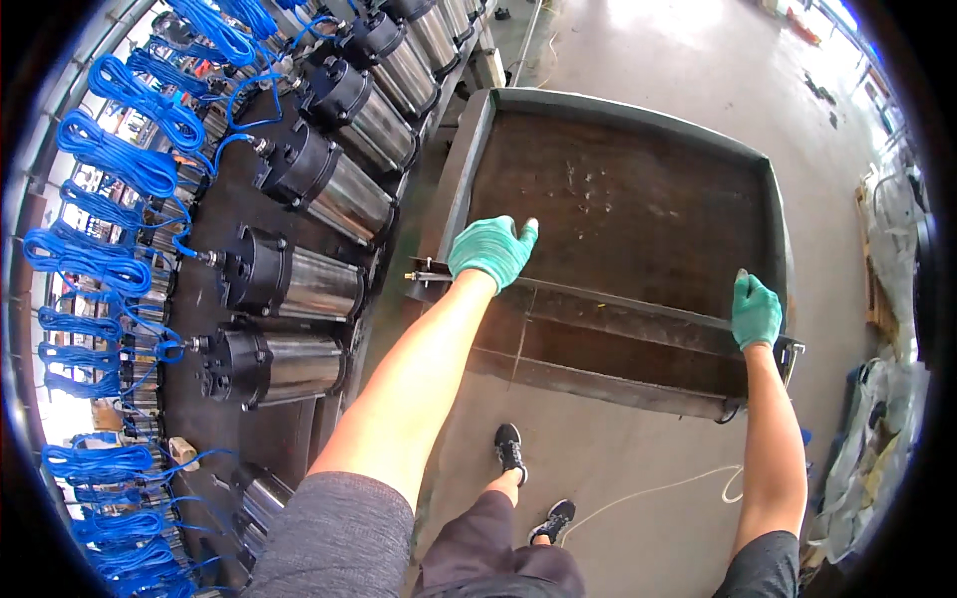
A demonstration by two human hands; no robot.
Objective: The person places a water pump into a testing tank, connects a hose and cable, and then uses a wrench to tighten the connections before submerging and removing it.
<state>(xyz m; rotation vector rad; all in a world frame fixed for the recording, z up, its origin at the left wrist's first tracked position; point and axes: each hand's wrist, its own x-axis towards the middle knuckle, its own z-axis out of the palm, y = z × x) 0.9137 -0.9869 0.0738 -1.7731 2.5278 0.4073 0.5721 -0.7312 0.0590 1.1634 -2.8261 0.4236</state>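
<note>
In front of me stands a dark metal cart [638, 209] with a shallow tray top, raised rims and a lower shelf. My left hand [490, 251], in a green glove with bare fingertips, is closed at the near left corner of its rim, thumb apart. My right hand [756, 312], gloved alike, is closed at the near right corner with its thumb up. The undersides of both grips are hidden. Small pale scraps lie on the tray's brown surface. A thin rod with a brass-coloured end [427, 276] sticks out beside my left hand.
Steel-and-black motor-like cylinders [299, 279] lie in a row on a bench at left, with blue cable coils [115, 149] beyond. Plastic-wrapped goods [867, 458] stand at right. A pale cord [648, 490] crosses the floor near my shoes [509, 450].
</note>
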